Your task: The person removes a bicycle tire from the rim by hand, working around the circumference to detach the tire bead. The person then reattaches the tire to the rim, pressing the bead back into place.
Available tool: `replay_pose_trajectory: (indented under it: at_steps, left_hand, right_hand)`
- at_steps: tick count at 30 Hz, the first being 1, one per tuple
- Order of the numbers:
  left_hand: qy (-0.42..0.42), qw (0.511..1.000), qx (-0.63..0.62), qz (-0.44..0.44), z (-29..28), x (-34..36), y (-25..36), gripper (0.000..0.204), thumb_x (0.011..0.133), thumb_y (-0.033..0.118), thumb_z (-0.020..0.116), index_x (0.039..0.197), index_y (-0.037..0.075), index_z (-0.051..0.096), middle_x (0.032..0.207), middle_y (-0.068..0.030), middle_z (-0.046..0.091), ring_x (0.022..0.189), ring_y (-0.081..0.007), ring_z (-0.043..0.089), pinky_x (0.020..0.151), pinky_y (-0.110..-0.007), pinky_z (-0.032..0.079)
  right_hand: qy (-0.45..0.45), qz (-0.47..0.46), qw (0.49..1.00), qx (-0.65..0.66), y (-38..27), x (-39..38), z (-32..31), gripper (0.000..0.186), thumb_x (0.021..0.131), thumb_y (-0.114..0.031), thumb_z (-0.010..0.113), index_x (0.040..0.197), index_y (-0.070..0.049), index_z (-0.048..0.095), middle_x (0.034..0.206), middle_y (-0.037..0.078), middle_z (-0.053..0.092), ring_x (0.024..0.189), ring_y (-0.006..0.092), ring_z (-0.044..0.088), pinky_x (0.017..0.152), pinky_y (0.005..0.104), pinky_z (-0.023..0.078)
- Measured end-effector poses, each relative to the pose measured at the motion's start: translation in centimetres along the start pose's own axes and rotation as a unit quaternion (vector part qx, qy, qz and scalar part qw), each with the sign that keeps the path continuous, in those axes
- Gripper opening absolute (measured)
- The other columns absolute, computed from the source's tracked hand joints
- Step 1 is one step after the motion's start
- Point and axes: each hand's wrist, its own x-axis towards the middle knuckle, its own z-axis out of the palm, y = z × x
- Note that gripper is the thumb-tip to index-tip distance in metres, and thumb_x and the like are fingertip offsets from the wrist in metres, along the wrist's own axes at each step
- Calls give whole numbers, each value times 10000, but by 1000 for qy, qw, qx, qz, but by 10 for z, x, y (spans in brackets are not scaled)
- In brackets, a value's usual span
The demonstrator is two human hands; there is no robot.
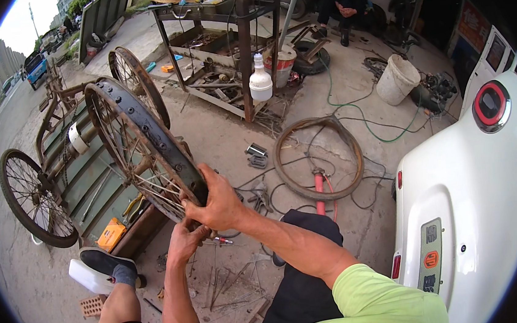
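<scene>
A rusty spoked wheel [151, 131] without a tyre stands tilted in front of me, spoke ends showing along its dark rim. My right hand [219, 199] is closed round the near lower part of the rim, thumb on the spoke side. Just below it, my left hand [185, 238] has its fingers pinched together by the lower spokes; what they hold is hidden. Behind the held wheel, an overturned tricycle [54, 142] shows a tyred wheel [37, 198] at left and another rusty wheel [139, 89] farther back. Pliers [132, 208] and an orange box [112, 234] lie on its green bed.
A rusty metal tool cart [243, 58] with a white bulb lamp [260, 81] stands ahead. On the ground lie a loose tyre [358, 171], a red pump [320, 196], hoses and scattered spokes. A white car [459, 205] is at right. A person [346, 3] sits at the back.
</scene>
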Motion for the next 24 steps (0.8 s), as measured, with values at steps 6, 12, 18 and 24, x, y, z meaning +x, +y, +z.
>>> replay_pose_trajectory:
  at_steps: [6, 12, 18, 24]
  left_hand:
    - [117, 991, 49, 30, 14, 7, 0, 276, 904, 187, 724, 1100, -7, 708, 719, -35, 695, 644, -119, 616, 569, -314, 454]
    - [-22, 984, -177, 2, 2, 6, -15, 279, 897, 177, 808, 1080, 4, 688, 787, -52, 695, 666, -113, 611, 556, -288, 438]
    - [-30, 997, -64, -30, -8, 4, -7, 319, 877, 183, 816, 1099, -10, 691, 847, -92, 743, 712, -212, 690, 618, -347, 513]
    - [151, 931, 332, 17, 14, 0, 10, 466, 785, 204, 797, 1177, -22, 686, 1019, -255, 756, 1010, -378, 749, 857, -450, 571]
  right_hand:
    - [17, -27, 999, -11, -4, -4, 10, 407, 815, -105, 788, 1123, 5, 545, 881, 89, 723, 795, 177, 705, 741, 345, 569]
    - [10, 1, 1000, 6, -2, -2, 9, 404, 818, -98, 783, 1134, 5, 552, 876, 73, 718, 797, 146, 697, 733, 337, 568]
    - [11, -3, 1000, 9, 1, -2, 8, 411, 827, -90, 772, 1161, 8, 553, 894, 73, 712, 786, 131, 688, 713, 325, 572]
    - [8, -15, 1000, 5, 2, -4, 9, 427, 843, -100, 757, 1200, 8, 550, 910, 74, 710, 815, 132, 686, 740, 321, 569]
